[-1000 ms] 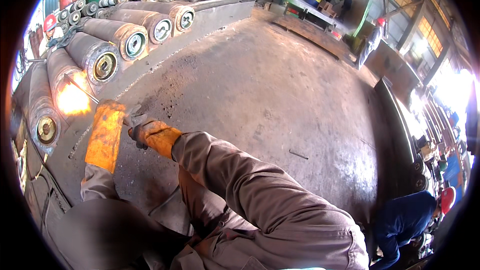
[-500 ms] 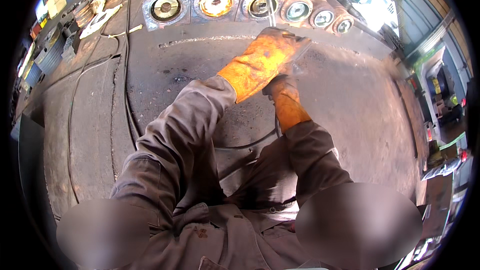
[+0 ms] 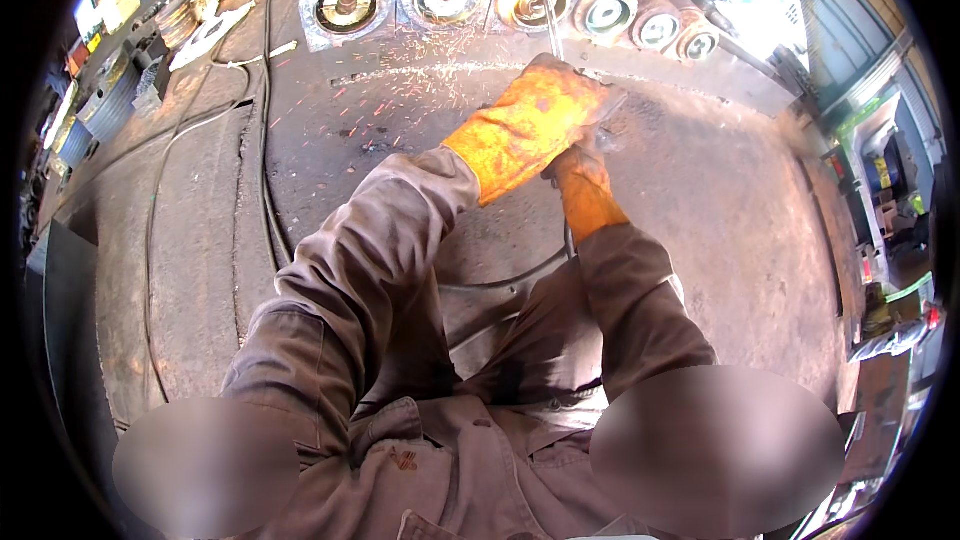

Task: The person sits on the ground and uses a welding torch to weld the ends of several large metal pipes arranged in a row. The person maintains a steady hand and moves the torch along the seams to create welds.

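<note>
My left hand [image 3: 538, 118], in a thick orange work glove, is closed around the slim metal tubes of a cutting torch [image 3: 553, 18]. Behind and below it my right hand [image 3: 588, 188], gloved the same way, is closed on the torch's rear part, mostly hidden by the gloves. The torch points away from me, its bent tip over the third heavy steel cylinder [image 3: 510, 0] from the left. Orange sparks [image 3: 425, 75] spray from there to the left and toward me across the steel plate. A dark hose [image 3: 500, 285] trails from the torch between my legs.
Several more rusty cylinders, such as the leftmost one [image 3: 347, 5], lie side by side at the far edge of the plate [image 3: 730, 230]. Long cables [image 3: 266, 140] run along the left. Ribbed metal drums [image 3: 108, 105] stand at far left; clutter [image 3: 890, 210] lines the right.
Sparks now fly from the cylinders across the plate, where none showed before. Both hands keep their hold on the torch; the view has shifted slightly, so the scene sits a little farther right and higher.
</note>
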`<state>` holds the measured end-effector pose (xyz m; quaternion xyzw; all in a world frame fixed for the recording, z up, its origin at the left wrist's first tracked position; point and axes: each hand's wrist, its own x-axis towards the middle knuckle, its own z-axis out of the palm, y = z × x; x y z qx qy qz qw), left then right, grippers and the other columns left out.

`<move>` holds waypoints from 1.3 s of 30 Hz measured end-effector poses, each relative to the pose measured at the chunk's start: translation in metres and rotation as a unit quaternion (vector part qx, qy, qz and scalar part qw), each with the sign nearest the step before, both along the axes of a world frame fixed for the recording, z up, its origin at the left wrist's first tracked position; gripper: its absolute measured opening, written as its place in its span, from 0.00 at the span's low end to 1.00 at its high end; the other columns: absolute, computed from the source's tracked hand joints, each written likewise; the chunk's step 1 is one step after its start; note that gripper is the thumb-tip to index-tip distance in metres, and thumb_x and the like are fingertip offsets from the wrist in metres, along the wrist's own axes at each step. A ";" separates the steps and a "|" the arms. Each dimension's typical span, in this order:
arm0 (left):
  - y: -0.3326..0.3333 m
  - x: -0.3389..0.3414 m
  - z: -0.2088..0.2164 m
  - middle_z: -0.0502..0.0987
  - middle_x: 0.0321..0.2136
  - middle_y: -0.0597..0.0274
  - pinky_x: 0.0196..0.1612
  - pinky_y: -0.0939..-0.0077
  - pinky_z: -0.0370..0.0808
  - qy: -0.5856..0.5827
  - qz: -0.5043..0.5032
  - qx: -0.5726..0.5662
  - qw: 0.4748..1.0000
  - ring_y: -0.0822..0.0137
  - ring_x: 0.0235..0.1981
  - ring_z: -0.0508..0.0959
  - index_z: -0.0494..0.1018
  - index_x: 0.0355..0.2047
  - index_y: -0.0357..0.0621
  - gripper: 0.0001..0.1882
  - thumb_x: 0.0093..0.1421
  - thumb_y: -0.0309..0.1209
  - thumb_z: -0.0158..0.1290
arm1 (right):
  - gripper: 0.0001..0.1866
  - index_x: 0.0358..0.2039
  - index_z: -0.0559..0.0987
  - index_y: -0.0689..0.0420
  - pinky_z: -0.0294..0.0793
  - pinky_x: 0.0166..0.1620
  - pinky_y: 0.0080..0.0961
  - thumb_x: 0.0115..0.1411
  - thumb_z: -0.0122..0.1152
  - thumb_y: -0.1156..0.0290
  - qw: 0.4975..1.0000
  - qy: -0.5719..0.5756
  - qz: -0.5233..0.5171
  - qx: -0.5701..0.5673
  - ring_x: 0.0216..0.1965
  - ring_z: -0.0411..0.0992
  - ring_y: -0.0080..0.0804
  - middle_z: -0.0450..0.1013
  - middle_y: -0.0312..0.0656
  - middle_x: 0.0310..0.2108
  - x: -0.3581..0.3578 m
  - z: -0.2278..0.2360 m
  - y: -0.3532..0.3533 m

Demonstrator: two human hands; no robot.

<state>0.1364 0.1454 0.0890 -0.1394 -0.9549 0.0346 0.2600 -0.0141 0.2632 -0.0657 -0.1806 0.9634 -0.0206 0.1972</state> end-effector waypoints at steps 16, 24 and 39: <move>0.005 -0.017 -0.008 0.95 0.43 0.55 0.45 0.49 0.89 0.006 0.042 -0.015 0.999 0.51 0.43 0.95 0.90 0.52 0.57 0.12 0.71 0.37 0.66 | 0.35 0.83 0.74 0.40 0.40 0.85 0.60 0.80 0.61 0.48 0.996 -0.018 -0.050 -0.073 0.77 0.74 0.35 0.81 0.38 0.75 0.015 0.029 -0.002; 0.010 -0.003 0.005 0.94 0.47 0.55 0.49 0.48 0.90 0.026 0.011 -0.004 1.000 0.49 0.48 0.95 0.86 0.62 0.59 0.18 0.75 0.39 0.63 | 0.34 0.82 0.75 0.41 0.43 0.82 0.59 0.80 0.61 0.48 0.993 -0.026 -0.068 -0.092 0.74 0.75 0.35 0.81 0.38 0.73 0.020 0.035 0.008; 0.010 -0.012 -0.002 0.93 0.43 0.54 0.51 0.49 0.88 0.025 0.001 0.009 1.000 0.48 0.47 0.94 0.82 0.68 0.61 0.21 0.76 0.38 0.62 | 0.31 0.79 0.77 0.42 0.47 0.77 0.57 0.79 0.62 0.49 0.990 -0.033 -0.075 -0.118 0.70 0.77 0.35 0.82 0.38 0.69 0.019 0.041 0.006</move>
